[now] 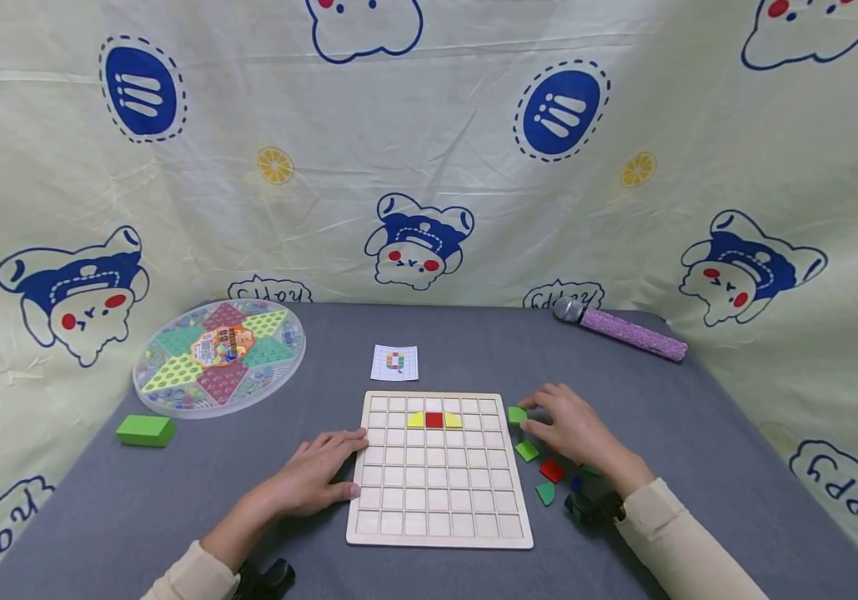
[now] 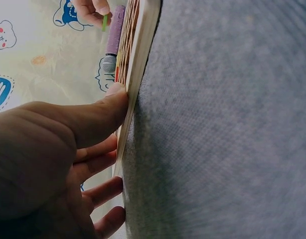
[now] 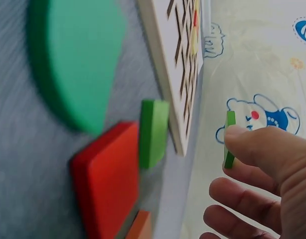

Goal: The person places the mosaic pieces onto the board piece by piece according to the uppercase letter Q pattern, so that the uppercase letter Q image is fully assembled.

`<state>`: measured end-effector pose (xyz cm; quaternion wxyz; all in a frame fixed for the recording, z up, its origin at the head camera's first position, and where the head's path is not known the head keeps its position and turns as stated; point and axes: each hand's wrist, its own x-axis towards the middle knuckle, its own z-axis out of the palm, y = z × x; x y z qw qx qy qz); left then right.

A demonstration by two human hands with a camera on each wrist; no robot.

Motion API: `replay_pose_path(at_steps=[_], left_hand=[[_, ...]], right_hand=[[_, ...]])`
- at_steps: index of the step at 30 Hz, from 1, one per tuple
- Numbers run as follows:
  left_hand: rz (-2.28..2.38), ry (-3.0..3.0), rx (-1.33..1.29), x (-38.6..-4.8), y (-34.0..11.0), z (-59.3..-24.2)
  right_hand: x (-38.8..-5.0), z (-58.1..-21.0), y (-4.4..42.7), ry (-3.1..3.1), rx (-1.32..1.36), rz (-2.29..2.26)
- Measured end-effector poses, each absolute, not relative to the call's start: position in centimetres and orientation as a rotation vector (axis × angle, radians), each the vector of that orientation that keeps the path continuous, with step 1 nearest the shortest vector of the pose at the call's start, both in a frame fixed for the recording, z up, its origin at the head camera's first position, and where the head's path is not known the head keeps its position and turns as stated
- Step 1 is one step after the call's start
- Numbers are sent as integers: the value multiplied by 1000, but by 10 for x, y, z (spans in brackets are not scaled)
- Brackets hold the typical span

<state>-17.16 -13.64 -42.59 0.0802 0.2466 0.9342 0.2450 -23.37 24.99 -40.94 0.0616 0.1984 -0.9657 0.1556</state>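
A pale wooden grid board lies flat on the table. Near its far side, a red square tile sits between two yellow tiles with curved edges. My left hand rests against the board's left edge, thumb and fingertips touching it. At the right of the board, my right hand pinches a green square tile between thumb and index finger, held above the table. Below that hand lie another green tile, a red tile and a rounded teal tile.
A small printed pattern card lies beyond the board. Far left are a round Chinese checkers board and a green block. A purple glittery microphone lies far right. A printed curtain hangs behind the table.
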Motion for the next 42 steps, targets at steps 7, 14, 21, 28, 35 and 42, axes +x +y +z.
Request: replay_pose_path(at_steps=[7, 14, 21, 28, 35, 42], left_hand=[[725, 2794, 745, -172, -136, -427], [730, 2780, 752, -171, -136, -426], [716, 2786, 739, -172, -135, -427], [716, 2785, 732, -171, -135, -425], [714, 2787, 720, -170, -136, -424], [728, 2790, 749, -171, -137, -424]], right_hand=[[-226, -401, 235, -2844, 649, 483], [-223, -401, 223, -2820, 678, 493], [-221, -403, 211, -2817, 720, 460], [-220, -405, 195, -2823, 779, 432], [-222, -407, 184, -2826, 857, 401], [-227, -410, 174, -2851, 856, 351]])
